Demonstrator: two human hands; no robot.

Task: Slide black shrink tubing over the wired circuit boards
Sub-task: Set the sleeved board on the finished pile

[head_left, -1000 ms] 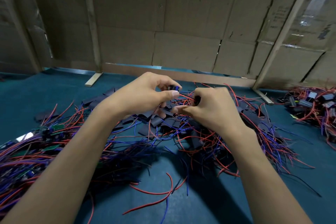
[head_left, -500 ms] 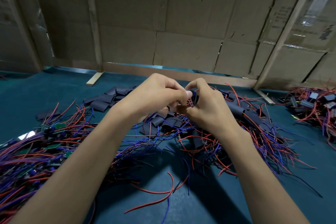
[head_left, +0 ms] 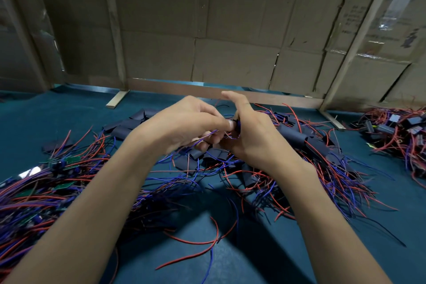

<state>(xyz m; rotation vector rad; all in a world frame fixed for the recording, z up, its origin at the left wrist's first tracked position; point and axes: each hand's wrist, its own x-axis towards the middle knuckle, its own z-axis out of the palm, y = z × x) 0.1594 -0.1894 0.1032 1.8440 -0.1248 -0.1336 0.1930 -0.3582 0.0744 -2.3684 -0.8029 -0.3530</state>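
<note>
My left hand [head_left: 184, 124] and my right hand [head_left: 251, 136] meet above the middle of the teal table [head_left: 69, 108]. Between their fingertips sits a small wired circuit board [head_left: 236, 125] with a black tube piece; most of it is hidden by fingers. The left thumb and fingers pinch its blue and red wires. My right hand curls round the black part, with its thumb lifted. Loose flat black shrink tubing pieces [head_left: 129, 125] lie behind and under the hands. A heap of wired green boards [head_left: 57, 163] lies at the left.
Red and blue wires [head_left: 322, 180] spread over the table centre and right. Another pile of wired parts [head_left: 396, 129] sits at the far right. A cardboard wall [head_left: 230, 30] with wooden battens closes the back. A loose red wire [head_left: 196, 242] lies near me.
Both hands have risen slightly and closed together; the right thumb has lifted upward. The left fingers now draw the wires out toward the left.
</note>
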